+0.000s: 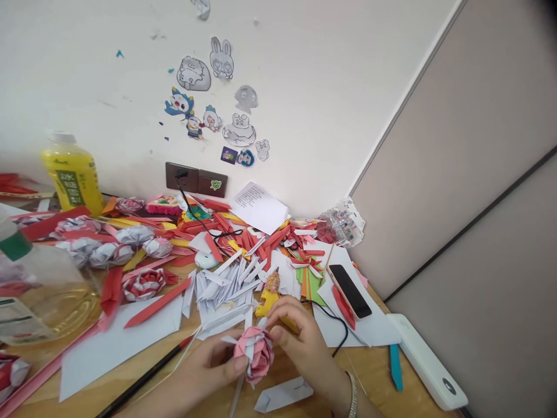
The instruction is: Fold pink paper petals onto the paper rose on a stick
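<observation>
A pink and white folded paper flower (257, 354) is held over the front of the desk. My left hand (215, 363) grips its left side, with the thumb on the petals. My right hand (296, 334) curls round the upper right side of the flower, its fingertips at a white paper piece near the top. A pale stick (236, 397) runs down below the flower. Just behind my right hand lies a yellow glue gun (267, 302), partly hidden by the fingers. A folded white strip (284, 395) rests on the wood below my hands.
White folded strips (226, 287) and red strips (159, 302) cover the desk. Finished flowers (145, 283), a yellow bottle (73, 177) and a clear bottle (47, 290) stand left. A phone (349, 290) and a white oblong device (429, 360) lie right. A black rod (145, 377) lies front left.
</observation>
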A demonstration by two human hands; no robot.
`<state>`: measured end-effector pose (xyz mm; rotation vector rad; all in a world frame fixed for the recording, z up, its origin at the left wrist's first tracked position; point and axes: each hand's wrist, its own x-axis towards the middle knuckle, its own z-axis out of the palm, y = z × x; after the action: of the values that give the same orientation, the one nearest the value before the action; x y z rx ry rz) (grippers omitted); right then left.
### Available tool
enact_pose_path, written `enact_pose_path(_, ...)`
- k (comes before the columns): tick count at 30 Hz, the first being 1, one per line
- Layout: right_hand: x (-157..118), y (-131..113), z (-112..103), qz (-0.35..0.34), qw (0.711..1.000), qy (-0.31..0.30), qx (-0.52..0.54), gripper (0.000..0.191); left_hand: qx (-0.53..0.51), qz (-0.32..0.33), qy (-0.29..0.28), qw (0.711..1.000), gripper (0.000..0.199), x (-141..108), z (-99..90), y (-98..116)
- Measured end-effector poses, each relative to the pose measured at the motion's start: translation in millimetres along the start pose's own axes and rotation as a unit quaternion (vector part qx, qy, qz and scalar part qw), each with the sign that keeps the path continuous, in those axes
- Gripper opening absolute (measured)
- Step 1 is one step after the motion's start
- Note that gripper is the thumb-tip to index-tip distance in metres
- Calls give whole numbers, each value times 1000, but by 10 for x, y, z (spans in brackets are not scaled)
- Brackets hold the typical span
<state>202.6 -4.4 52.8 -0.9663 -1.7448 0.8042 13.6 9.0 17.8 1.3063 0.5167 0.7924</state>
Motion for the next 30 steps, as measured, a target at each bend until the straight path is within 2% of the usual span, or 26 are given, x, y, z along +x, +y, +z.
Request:
enact_pose_path(2,19,20,-23,5,999,36,7,23,-34,-16,29,999,42,-4,-16,-4)
enact_pose_path(4,32,44,-39,29,997,67,6,21,-52,-45,92,993,49,-18,-28,-10)
enact_pose_path(7,25,67,-31,76,996,55,-2,22,-58,-63,165,983,50,-27,-37,-19)
enact_pose_path(12,-12,63,28,73,997,-2,5,27,-36,-6,159,987,43,24,-35,-57)
enact_pose_path(15,-6,64,44,48,999,2,-4,27,-36,14,157,987,69,32,-24,-115)
enact_pose_path(17,2,70,42,37,999,-1,-5,27,-7,15,162,987,93,10,-10,-148)
enact_pose_path(18,4,76,40,35,999,-5,-7,27,15,16,166,986,98,-7,-1,-158)
enact_pose_path(20,4,89,36,39,999,-16,-14,25,59,12,167,984,91,-39,20,-164)
enact_pose_path(24,-7,114,42,50,997,-40,-37,26,132,35,177,975,53,-61,34,-180)
enact_pose_path(27,-5,109,64,59,995,-51,-58,29,160,48,186,968,49,-47,-2,-222)
enact_pose_path(30,-2,93,87,45,994,-57,-82,29,138,33,170,975,50,-30,-43,-247)
